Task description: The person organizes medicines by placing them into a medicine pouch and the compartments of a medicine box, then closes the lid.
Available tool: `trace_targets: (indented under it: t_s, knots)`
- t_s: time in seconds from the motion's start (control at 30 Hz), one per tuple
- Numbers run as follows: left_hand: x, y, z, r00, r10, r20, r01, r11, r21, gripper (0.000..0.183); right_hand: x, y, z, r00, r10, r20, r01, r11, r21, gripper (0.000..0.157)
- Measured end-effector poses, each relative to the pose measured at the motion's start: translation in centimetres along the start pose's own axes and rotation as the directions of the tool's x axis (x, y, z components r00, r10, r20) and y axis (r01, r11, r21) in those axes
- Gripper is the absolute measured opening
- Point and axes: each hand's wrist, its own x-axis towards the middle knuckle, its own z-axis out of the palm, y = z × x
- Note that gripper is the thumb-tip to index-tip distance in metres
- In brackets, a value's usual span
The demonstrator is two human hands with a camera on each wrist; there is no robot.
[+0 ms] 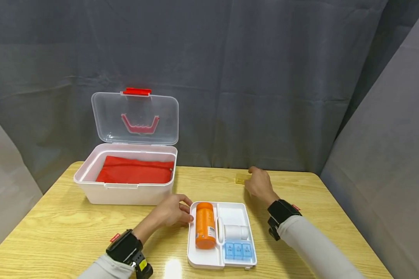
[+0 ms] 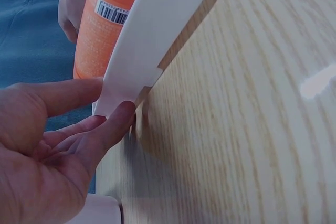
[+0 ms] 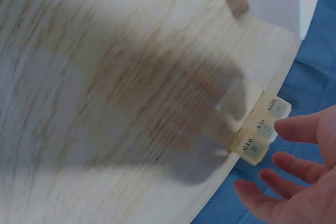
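Observation:
At the left wall of a white divided tray [image 1: 202,261], my left hand [image 1: 172,212] touches the side with its fingertips, fingers extended. The tray holds an orange bottle [image 1: 205,228], a white cylindrical container [image 1: 235,232] and a blue pill organizer [image 1: 238,251]. Farther back on the right, my right hand [image 1: 260,185] reaches to a yellow pill organizer [image 1: 242,178]. In the right wrist view, the organizer's lids read MON, TUE and WED; one fingertip [image 3: 283,128] lies right at its edge, and the other fingers are spread beside it.
A white box [image 1: 125,195] with its clear lid [image 1: 108,112] raised stands at the back left. Inside lies a red zippered pouch [image 1: 136,170]. A grey curtain [image 1: 209,77] hangs behind the wooden table [image 1: 49,232].

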Motion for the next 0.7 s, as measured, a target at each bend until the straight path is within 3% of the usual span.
trace_targets:
  t_s: [0.17, 0.4, 0.7]
  knots:
    - [0.0, 0.0, 0.0, 1.000, -0.003, -0.001, 0.003, 1.000, 0.007, 0.042, 0.2, 0.2, 0.6, 0.999, 0.045, 0.019, -0.045, 0.999, -0.005, 0.044]
    - [-0.1, 0.0, -0.1, 1.000, 0.000, -0.003, 0.000, 1.000, -0.002, 0.043, 0.3, 0.3, 0.9, 1.000, 0.002, 0.015, -0.002, 0.999, -0.032, 0.046]
    - [-0.2, 0.1, 0.0, 1.000, 0.003, -0.004, -0.003, 1.000, -0.011, 0.043, 0.6, 0.3, 1.4, 1.000, 0.008, 0.018, -0.006, 0.998, -0.068, 0.047]
